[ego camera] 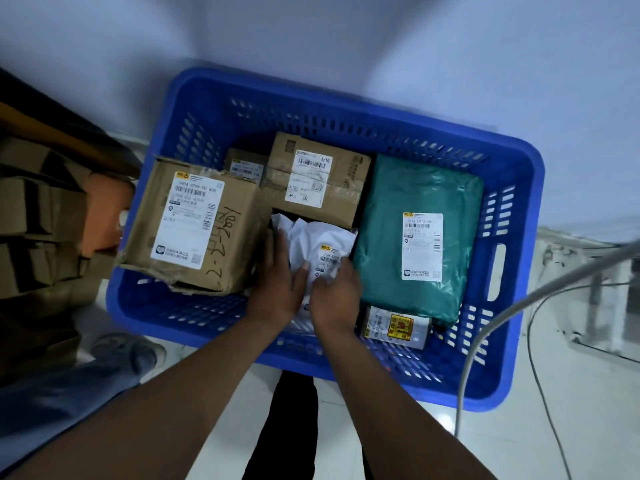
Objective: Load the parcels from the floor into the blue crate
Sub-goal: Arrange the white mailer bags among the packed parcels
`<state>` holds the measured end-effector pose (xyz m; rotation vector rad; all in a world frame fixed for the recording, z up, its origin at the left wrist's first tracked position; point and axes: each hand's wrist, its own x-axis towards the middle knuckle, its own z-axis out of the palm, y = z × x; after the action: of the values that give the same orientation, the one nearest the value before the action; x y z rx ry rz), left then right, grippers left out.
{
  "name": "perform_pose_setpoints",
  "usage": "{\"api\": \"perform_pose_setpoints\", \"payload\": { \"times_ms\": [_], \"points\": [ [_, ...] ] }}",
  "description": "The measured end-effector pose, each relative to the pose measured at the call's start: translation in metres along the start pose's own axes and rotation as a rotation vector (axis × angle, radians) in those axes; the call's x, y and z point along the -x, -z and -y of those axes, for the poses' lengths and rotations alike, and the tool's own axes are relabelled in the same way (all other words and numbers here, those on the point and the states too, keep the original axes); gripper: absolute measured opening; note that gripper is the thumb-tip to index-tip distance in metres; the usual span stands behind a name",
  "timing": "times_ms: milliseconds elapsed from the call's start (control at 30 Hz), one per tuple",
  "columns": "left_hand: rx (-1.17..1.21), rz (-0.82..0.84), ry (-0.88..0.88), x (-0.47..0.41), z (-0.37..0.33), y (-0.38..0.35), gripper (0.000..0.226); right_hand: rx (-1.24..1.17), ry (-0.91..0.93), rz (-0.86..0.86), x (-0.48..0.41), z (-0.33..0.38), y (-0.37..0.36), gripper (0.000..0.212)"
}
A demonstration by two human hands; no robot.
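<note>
The blue crate (516, 188) stands on the floor against the wall and holds several parcels. A large cardboard box (194, 223) fills its left side, a smaller taped box (318, 178) sits at the back, and a green bag parcel (415, 237) lies on the right. In the middle lies a white bag parcel (318, 237). My left hand (277, 282) and my right hand (336, 292) both grip the white bag's near end inside the crate. A small box with a yellow sticker (394, 327) sits by the near wall.
Stacked cardboard boxes (38, 216) and an orange parcel (104, 209) stand on the floor left of the crate. My shoe (128, 351) is at the lower left. A grey cable (491, 327) crosses the crate's right corner, and a thin wire (540, 375) lies on the white floor.
</note>
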<state>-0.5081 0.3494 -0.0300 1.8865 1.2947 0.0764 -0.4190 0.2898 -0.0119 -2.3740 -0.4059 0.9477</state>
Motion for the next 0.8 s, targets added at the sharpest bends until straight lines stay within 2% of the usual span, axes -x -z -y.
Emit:
{"api": "perform_pose_setpoints", "payload": {
  "times_ms": [67,100,167,233,333,433,533,667,800],
  "points": [
    [-0.209,0.024,-0.05,-0.004,-0.009,-0.002,0.083,0.017,0.171,-0.101,-0.004,0.01,0.005,0.05],
    [-0.326,0.096,-0.074,-0.007,-0.01,-0.005,0.087,0.044,0.232,-0.086,-0.008,0.015,0.006,0.051],
    [-0.536,0.255,-0.125,-0.015,0.0,-0.014,0.096,0.135,0.287,0.04,-0.019,0.013,0.001,0.053],
    [-0.614,0.347,-0.161,-0.025,0.014,-0.02,0.103,0.264,0.308,0.181,-0.032,0.003,-0.004,0.055],
    [-0.587,0.429,-0.148,-0.036,0.021,-0.023,0.109,0.297,0.315,0.242,-0.043,-0.004,-0.009,0.058],
    [-0.516,0.422,-0.123,-0.038,0.019,-0.023,0.117,0.305,0.286,0.281,-0.05,0.001,-0.006,0.069],
    [-0.449,0.385,-0.093,-0.033,0.009,-0.019,0.126,0.324,0.25,0.359,-0.055,0.01,0.001,0.057],
    [-0.375,0.401,-0.071,-0.028,0.003,-0.008,0.135,0.244,0.155,0.409,-0.063,0.012,0.005,0.063],
    [-0.342,0.444,-0.058,-0.025,0.003,0.0,0.139,0.245,0.144,0.455,-0.062,0.011,0.01,0.063]
  ]
}}
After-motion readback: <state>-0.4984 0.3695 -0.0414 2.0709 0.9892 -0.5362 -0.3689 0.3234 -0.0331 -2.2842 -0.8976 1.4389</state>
